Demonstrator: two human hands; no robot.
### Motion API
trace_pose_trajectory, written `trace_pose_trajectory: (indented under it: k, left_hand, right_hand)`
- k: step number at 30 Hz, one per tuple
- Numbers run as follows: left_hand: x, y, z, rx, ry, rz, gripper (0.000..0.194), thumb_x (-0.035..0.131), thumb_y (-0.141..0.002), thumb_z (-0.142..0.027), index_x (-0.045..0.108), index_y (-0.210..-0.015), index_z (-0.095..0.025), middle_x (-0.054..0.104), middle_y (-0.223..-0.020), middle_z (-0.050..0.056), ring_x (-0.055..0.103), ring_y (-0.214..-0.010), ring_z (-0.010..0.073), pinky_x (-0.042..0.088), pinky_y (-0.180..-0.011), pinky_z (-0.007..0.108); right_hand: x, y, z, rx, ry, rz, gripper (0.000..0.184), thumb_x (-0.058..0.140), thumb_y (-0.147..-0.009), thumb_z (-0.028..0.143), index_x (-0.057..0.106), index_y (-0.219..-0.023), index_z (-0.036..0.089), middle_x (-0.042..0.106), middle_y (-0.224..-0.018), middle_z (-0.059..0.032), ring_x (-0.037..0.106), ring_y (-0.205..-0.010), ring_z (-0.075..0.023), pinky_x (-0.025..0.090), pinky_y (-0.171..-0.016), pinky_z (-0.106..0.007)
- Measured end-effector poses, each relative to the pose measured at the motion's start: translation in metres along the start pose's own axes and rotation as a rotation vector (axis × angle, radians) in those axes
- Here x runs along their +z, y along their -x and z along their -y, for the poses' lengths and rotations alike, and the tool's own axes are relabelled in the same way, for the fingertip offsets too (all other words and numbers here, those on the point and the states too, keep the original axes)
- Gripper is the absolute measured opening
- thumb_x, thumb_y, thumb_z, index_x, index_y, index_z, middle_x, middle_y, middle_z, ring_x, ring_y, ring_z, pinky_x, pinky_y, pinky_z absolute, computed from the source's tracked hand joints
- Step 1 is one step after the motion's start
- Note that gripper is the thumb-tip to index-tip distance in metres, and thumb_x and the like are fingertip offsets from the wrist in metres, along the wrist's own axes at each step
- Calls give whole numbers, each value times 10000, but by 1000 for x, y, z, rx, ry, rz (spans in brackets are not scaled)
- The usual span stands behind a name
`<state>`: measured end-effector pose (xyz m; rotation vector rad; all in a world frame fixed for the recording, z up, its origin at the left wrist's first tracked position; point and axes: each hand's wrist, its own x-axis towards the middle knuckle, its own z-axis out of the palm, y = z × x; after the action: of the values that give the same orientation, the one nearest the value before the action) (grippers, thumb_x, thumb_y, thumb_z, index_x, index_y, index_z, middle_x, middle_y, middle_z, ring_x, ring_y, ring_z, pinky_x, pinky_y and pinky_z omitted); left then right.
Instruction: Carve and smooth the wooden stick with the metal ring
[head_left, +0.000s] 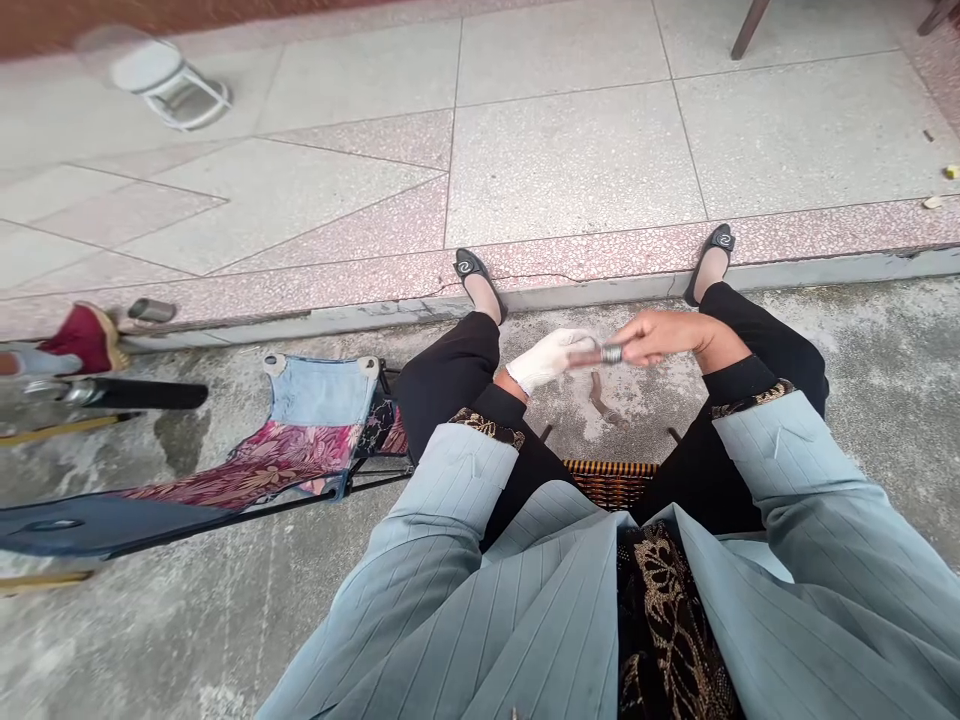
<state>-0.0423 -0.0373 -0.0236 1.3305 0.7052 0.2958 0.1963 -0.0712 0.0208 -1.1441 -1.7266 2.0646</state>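
My left hand (546,360), in a white glove, is closed round one side of a short, blurred brown rod-like piece (585,357). A silver, ringed band like a coil of wire (611,354) sits at its right end. My right hand (664,335) is bare. Its fingers are closed against the silver band from the right. Both hands meet above the ground between my knees. Motion smears the piece, so its exact kind cannot be made out. Below it on the concrete lies a curved brown object (606,402).
A low stone step (570,250) runs under my black shoes. To the left stands a folding chair with patterned cloth (300,455). Further left are a black tube (150,393), a metal can (152,309) and another person's red shoe (84,342). A white stool (161,75) stands behind.
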Motion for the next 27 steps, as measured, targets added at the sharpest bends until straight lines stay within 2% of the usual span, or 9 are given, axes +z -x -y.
trace_pose_trajectory:
  k: [3,5,10,14,17,23,27]
  left_hand:
    - [4,-2,2,37,106,17,474,623,-844,-610,581,-747,-148,370,-509,-68,332,-444,53,377,-489,214]
    - [6,-3,4,22,116,51,494,639,-826,-628,570,-730,-149,362,-520,-64,325,-454,53,351,-472,206]
    - [7,-3,8,-3,81,107,473,654,-827,-604,590,-757,-140,431,-575,-40,326,-465,47,310,-450,193]
    - [7,-5,11,76,126,18,458,604,-873,-586,624,-816,-132,418,-569,-46,383,-475,51,346,-475,182]
    - [7,-9,15,91,209,-40,449,631,-855,-582,624,-856,-133,454,-600,-44,402,-466,45,353,-466,176]
    - [10,-9,17,94,357,-19,415,682,-834,-532,608,-917,-133,491,-619,-43,346,-436,28,264,-418,168]
    - [12,-6,16,63,403,8,437,721,-788,-532,595,-946,-144,538,-636,-32,374,-448,36,282,-432,173]
  right_hand:
    - [-12,6,5,-160,-167,-294,514,726,-784,595,701,-1052,157,516,-579,37,386,-454,-58,284,-430,-211]
    - [-17,8,2,-200,-249,-405,484,726,-804,568,690,-1048,152,500,-576,32,376,-460,-63,266,-434,-212]
    - [-15,4,-3,-187,-383,-438,470,784,-752,550,645,-965,154,498,-579,23,379,-453,-71,238,-417,-215]
    - [-14,2,-1,-206,-472,-458,532,819,-697,569,582,-935,156,467,-568,47,378,-442,-66,232,-413,-207]
    - [-17,3,-1,-263,-473,-467,535,815,-703,572,565,-930,156,475,-575,48,387,-445,-63,243,-418,-204]
    - [-22,3,-2,-269,-470,-522,539,804,-708,589,549,-922,166,471,-575,54,380,-436,-57,243,-410,-202]
    - [-23,4,-1,-284,-437,-526,531,779,-732,604,536,-922,171,467,-586,57,386,-431,-54,242,-406,-199]
